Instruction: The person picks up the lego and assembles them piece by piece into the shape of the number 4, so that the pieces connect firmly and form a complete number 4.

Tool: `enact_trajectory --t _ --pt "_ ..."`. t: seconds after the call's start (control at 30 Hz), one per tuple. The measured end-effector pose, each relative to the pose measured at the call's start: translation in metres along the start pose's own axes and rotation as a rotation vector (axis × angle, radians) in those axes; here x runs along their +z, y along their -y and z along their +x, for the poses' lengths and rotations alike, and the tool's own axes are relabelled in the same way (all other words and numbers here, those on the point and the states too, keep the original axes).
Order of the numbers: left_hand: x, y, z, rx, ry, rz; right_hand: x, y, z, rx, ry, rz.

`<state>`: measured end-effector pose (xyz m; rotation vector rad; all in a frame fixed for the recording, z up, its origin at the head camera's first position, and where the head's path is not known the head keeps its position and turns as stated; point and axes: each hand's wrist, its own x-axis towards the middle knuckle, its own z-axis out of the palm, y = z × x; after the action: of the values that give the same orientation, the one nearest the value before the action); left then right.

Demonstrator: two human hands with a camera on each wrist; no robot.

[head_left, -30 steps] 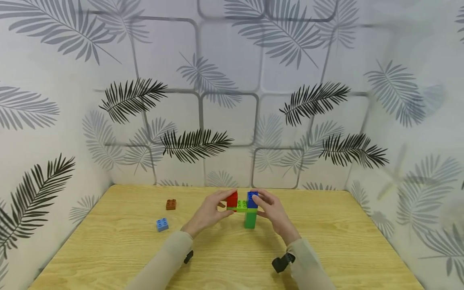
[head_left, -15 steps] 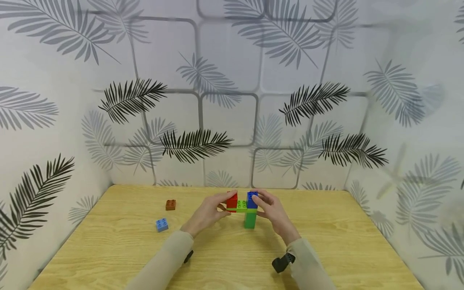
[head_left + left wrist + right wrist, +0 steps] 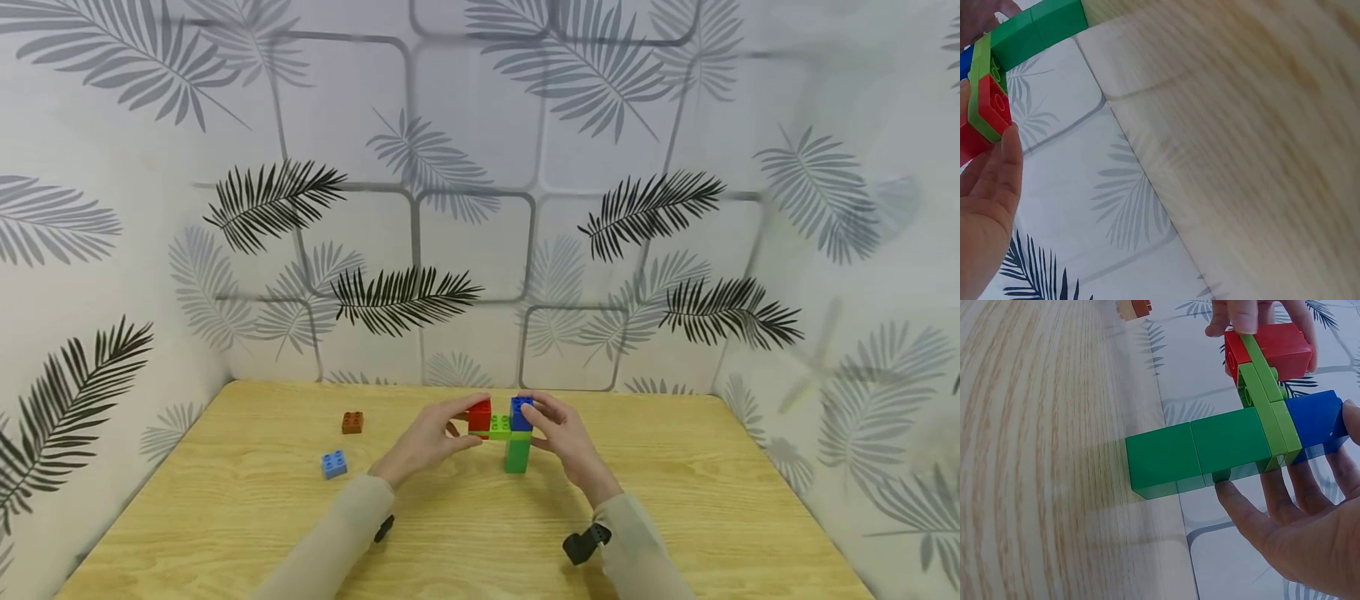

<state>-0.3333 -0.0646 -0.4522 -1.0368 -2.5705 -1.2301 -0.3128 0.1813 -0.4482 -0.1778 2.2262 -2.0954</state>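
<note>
A toy-brick structure stands on the table, with stacked green bricks (image 3: 1197,450) as its single post. Light green plates (image 3: 500,427) reach left from the top of that post. Above the post sits a blue brick (image 3: 521,414), and on the plates' left end is a red brick (image 3: 480,419). Another red piece (image 3: 1235,353) is under that overhanging end. My left hand (image 3: 422,437) pinches the red end between fingers above and thumb below. With its thumb on the blue brick, my right hand (image 3: 568,442) grips the post side; some of its fingers touch the far side of the green bricks.
Left of the hands, a light blue brick (image 3: 334,464) lies on the wooden table (image 3: 465,533). Farther back is a brown-orange brick (image 3: 352,422). A patterned wall (image 3: 480,250) rises behind the table's back edge.
My left forearm has shifted slightly to the left, and the left thumb has moved a little beneath the red end. The right hand and the structure look the same.
</note>
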Motion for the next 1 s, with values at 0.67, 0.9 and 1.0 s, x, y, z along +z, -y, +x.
enact_trajectory --t 0.67,0.9,1.0 --pt "-0.042 0.012 -0.017 -0.235 -0.077 -0.211 0.001 0.0 0.0 0.008 -0.018 -0.002" --pt "-0.058 0.031 -0.026 -0.235 -0.022 -0.204 0.0 0.0 0.0 -0.001 -0.009 -0.008" --pt "-0.066 0.041 -0.031 -0.248 0.012 -0.185 0.002 -0.001 0.001 0.002 -0.008 -0.011"
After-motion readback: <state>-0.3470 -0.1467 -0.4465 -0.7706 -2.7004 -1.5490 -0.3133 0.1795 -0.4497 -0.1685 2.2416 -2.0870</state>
